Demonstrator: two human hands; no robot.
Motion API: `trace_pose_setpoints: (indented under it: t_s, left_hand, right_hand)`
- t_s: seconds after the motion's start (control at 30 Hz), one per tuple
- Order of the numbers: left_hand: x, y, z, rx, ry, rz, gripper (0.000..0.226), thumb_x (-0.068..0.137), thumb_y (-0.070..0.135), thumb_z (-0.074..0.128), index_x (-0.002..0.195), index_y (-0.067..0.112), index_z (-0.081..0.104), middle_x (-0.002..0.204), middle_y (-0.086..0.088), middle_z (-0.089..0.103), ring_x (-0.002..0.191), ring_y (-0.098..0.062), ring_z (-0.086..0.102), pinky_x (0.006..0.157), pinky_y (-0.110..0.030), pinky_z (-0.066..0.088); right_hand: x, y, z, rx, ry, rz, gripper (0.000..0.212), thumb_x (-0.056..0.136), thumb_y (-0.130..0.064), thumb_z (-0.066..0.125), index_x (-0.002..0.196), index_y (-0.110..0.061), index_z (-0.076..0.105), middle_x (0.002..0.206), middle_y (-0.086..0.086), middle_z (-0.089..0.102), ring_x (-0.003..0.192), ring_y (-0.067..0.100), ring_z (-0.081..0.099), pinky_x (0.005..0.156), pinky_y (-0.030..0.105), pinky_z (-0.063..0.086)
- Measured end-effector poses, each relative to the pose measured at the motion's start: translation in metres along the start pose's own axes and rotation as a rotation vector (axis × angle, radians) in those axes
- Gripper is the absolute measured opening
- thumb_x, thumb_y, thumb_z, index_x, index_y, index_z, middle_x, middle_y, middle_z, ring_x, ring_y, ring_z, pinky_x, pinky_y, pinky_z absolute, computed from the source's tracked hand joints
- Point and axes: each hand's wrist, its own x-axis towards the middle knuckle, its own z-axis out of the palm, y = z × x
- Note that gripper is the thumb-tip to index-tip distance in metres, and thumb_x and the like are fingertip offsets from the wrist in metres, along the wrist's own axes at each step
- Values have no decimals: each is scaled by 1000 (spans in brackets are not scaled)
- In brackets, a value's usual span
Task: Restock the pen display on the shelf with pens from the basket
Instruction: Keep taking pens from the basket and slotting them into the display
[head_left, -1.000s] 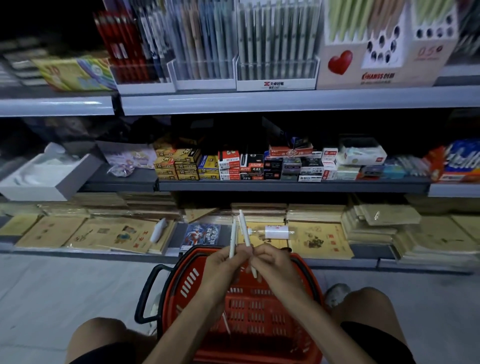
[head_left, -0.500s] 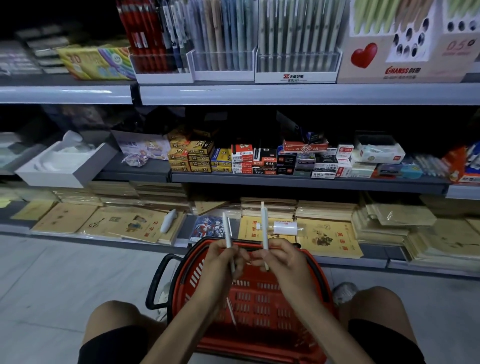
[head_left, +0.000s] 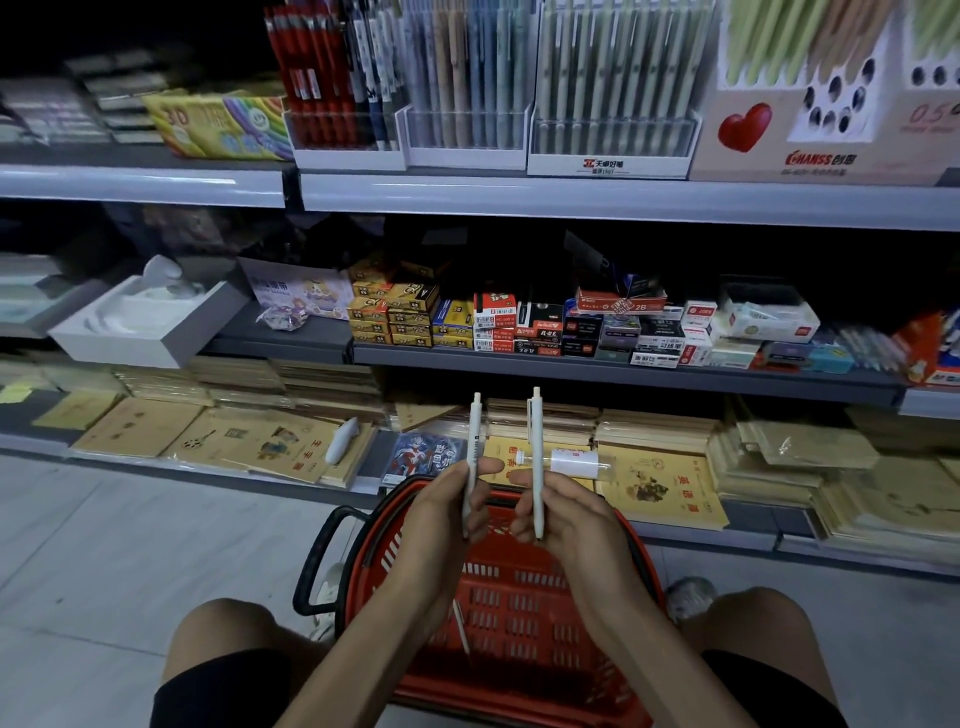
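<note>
Head view: the person squats in front of a grey metal shop shelf (head_left: 571, 203) with a red plastic mesh basket (head_left: 519, 608) on the floor between their bare knees. Both hands are raised above the far rim of the basket, close together but apart.

The left hand (head_left: 445, 512) pinches a slim white click pen (head_left: 474, 447) between thumb and curled fingers. The pen stands nearly upright with its clicker end up. The right hand (head_left: 574, 519) grips a second white click pen (head_left: 536, 452) the same way, upright and just beside the first. The two pens do not touch.

One more thin pale pen (head_left: 461, 630) lies on the basket floor, near its left wall.

On the top shelf, along its front edge, stand clear plastic pen display racks (head_left: 613, 137) filled with upright red, blue-grey and pale green pens. At their right is a cardboard pen display with a red heart (head_left: 810, 135).

The middle shelf carries stacked small coloured boxes (head_left: 493, 325), and the bottom shelf carries flat yellow-brown exercise books (head_left: 260, 441).
</note>
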Motion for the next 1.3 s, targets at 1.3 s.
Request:
trace_pose_setpoints:
  t_s: [1.3]
  left_hand:
    - [66, 172, 182, 1, -188, 444, 43, 66, 22, 87, 106, 11, 78, 97, -9, 80, 87, -16, 72, 81, -28, 54]
  right_hand:
    - [44, -277, 1, -225, 251, -544, 18, 89, 2, 56, 86, -9, 70, 56, -4, 46, 49, 12, 38, 44, 20, 31]
